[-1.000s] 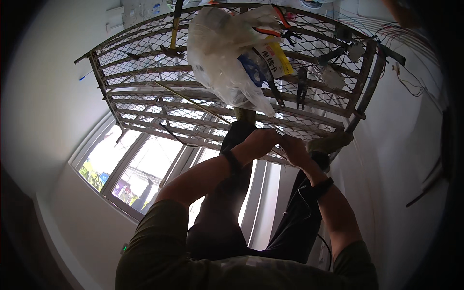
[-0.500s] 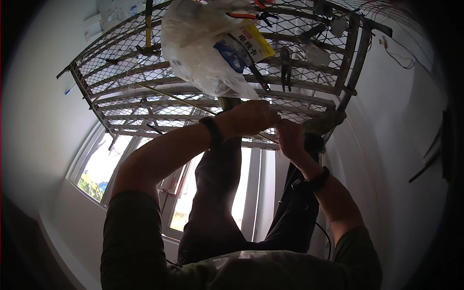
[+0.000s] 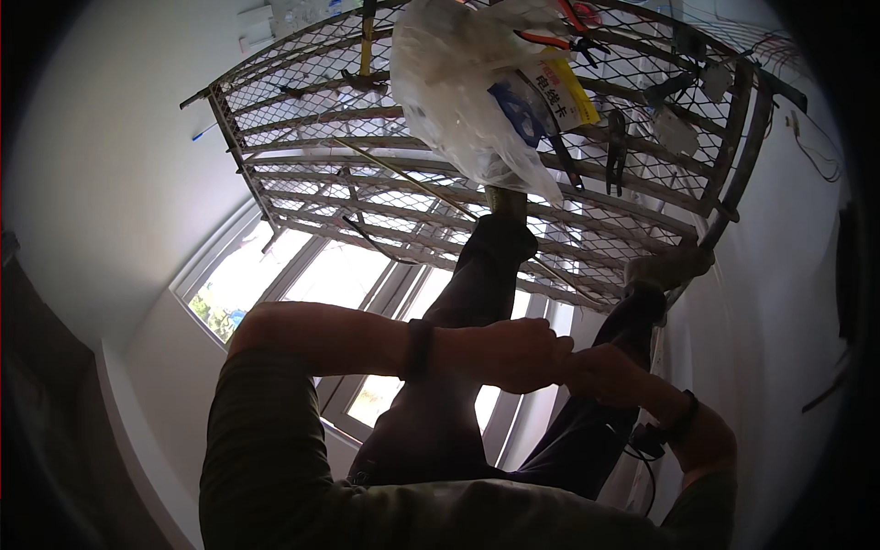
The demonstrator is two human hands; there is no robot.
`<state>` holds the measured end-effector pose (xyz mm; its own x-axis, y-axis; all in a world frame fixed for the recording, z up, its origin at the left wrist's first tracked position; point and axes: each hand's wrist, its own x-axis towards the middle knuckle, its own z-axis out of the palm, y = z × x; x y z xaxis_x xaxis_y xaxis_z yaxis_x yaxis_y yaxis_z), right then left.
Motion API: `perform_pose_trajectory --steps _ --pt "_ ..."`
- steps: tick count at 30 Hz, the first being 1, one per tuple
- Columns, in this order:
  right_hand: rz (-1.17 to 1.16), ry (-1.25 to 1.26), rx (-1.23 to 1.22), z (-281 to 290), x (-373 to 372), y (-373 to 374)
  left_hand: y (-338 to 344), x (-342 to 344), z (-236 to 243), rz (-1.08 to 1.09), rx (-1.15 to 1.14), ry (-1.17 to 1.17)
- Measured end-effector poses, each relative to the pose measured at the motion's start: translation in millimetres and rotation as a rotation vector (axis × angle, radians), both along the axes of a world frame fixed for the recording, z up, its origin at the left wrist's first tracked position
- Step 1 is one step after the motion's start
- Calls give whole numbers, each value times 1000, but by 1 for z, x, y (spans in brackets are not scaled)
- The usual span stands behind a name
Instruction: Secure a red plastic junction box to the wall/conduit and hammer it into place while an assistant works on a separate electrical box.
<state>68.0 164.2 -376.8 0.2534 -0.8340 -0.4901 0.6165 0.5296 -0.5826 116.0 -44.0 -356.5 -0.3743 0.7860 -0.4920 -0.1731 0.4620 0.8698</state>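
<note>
My left hand (image 3: 518, 353) and my right hand (image 3: 600, 374) meet low over my dark-trousered legs, both with fingers closed; whatever they hold is too small or hidden to name. Beyond them, my feet rest on a metal mesh platform (image 3: 302, 165). On it lie a translucent plastic bag (image 3: 440, 92), a yellow-and-blue packet (image 3: 545, 99), orange-handled pliers (image 3: 541, 38), dark pliers (image 3: 614, 151) and a yellow-handled hammer (image 3: 367, 50).
A thin rod (image 3: 403, 179) lies across the slats. Loose wires (image 3: 807, 151) hang at the upper right beside a white wall (image 3: 779, 275). A window (image 3: 330, 284) shows below the platform, with another white wall (image 3: 101, 202) at left.
Both my hands have moved down and toward me, away from the platform's near edge, still together. My left forearm now lies more level. The view has shifted a little.
</note>
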Motion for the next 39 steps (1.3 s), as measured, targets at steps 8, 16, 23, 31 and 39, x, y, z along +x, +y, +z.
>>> perform_pose_trajectory --steps 8,16,23,31,39 --pt "5 1 -148 50 29 8 0 8 58 -67 209 -115" --pt "-259 -412 -52 80 32 16 -11 -21 70 -30 366 -619" --pt "-100 -594 40 60 28 22 6 24 53 119 343 -1085" --pt "-213 631 167 -64 54 89 1 54 -63 208 14 176" --pt "-808 775 1231 -16 -69 286 -1 38 -54 -120 -248 261"
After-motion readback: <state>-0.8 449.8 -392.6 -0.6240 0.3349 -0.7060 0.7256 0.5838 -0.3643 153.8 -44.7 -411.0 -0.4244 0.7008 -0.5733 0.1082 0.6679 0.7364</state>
